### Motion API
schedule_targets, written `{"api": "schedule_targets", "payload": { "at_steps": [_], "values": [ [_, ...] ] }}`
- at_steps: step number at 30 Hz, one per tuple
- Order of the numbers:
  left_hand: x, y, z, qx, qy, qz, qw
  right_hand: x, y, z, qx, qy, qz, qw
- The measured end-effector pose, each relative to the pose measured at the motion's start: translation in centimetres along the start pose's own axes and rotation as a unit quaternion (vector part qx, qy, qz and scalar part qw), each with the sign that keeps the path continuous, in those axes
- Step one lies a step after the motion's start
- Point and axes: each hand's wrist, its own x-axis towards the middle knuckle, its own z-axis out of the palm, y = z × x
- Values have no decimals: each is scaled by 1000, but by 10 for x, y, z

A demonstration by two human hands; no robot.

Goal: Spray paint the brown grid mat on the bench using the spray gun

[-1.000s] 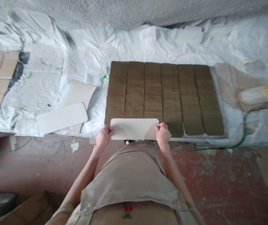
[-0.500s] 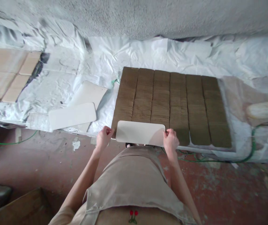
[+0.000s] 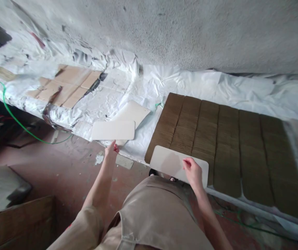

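A white rounded board (image 3: 171, 163) lies on the near edge of a block of brown slabs (image 3: 224, 146) packed in several rows. My right hand (image 3: 192, 172) rests on that board's near right part, fingers spread on it. My left hand (image 3: 111, 150) reaches out to the left, fingertips at the near edge of a second white board (image 3: 113, 130) that lies on the plastic-covered bench. Whether the left fingers grip that board cannot be told. A third white board (image 3: 132, 111) lies partly under the second one.
White plastic sheeting (image 3: 185, 83) covers the bench against a rough grey wall. Flat cardboard pieces (image 3: 65, 86) lie at the far left. A green cable (image 3: 21, 125) runs over the red floor. A wooden box (image 3: 16, 222) stands at lower left.
My left hand let go of the board on the slabs and moved left to the second white board. My right hand stayed on the first board. The view swung left.
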Motion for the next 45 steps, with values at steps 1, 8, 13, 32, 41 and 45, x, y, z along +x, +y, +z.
{"api": "schedule_targets", "payload": {
  "at_steps": [1, 8, 13, 32, 41, 45],
  "values": [
    [1, -2, -1, 4, -2, 1, 1000, 8, -19, 16, 23, -55, -14, 998],
    [-16, -33, -20, 43, -44, 55, 997, 63, -135, 153, -61, -264, -45, 962],
    [-39, -58, -46, 86, -38, 82, 992, 83, -162, 214, -120, -244, -17, 962],
    [-31, -22, -33, 556, -10, 496, 667, 79, -172, 235, 7, -255, 6, 967],
    [-13, 46, -29, 519, -23, 529, 671, 45, -208, 216, 212, -352, -23, 911],
    [-45, 97, -69, 409, 90, 563, 713, 25, -189, 184, 260, -376, -35, 889]
  ]
}}
